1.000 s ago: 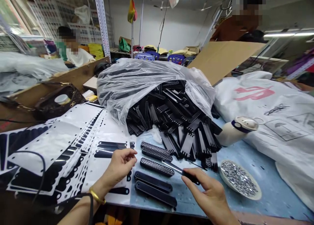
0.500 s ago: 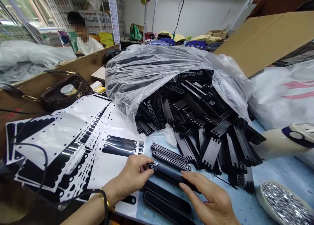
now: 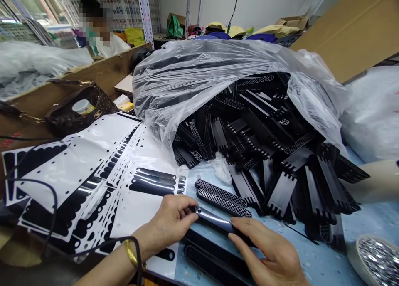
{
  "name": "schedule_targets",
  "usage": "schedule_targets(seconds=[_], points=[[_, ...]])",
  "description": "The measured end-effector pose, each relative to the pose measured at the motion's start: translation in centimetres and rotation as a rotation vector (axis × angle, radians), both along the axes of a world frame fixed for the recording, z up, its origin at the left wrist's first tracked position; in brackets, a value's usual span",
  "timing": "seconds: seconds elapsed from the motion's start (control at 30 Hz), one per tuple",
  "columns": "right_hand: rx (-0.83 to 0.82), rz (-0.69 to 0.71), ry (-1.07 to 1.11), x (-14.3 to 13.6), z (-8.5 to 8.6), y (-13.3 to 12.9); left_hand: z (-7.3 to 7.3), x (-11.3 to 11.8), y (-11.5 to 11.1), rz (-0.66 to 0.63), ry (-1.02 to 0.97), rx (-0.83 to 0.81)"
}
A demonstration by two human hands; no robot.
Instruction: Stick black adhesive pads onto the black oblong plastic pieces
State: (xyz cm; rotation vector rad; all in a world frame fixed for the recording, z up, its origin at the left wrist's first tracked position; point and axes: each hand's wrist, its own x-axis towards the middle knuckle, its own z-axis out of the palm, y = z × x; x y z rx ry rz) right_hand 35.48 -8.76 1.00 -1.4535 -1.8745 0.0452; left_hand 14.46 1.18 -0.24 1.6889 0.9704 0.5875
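A long black strip-shaped piece [image 3: 215, 220] is held between both hands above the blue table [image 3: 187, 273]. My left hand [image 3: 174, 219] pinches its left end, where a small hole shows. The fingers and thumb of my right hand [image 3: 264, 248] close on its right part. Just behind it lie two black pieces with lattice-patterned faces [image 3: 222, 200]. Nearer the front edge are smooth black pieces [image 3: 215, 261]. White sheets with black strip stickers [image 3: 154, 182] spread to the left of my left hand.
A clear plastic bag [image 3: 193, 70] spills a heap of black pieces [image 3: 280, 190] behind my hands. A bowl of metal rings [image 3: 378, 252] stands at right. A brown handbag [image 3: 81, 111] and a person [image 3: 107, 47] are at left. Cardboard [image 3: 352, 32] rises at back right.
The camera view has shifted, so the bag and heap look larger and the bowl lies further right. The held piece's top now looks smooth and shiny at its left end, where a pattern showed before.
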Motion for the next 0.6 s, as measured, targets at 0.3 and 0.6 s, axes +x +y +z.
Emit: schedule_targets(seconds=[0.3, 0.6], points=[[-0.033, 0.005, 0.018, -0.06, -0.41, -0.04, 0.14, -0.04, 0.04, -0.004, 0.014, -0.008], [-0.107, -0.001, 0.014, -0.13, -0.64, -0.11, 0.13, -0.11, 0.03, -0.005, -0.010, 0.012]])
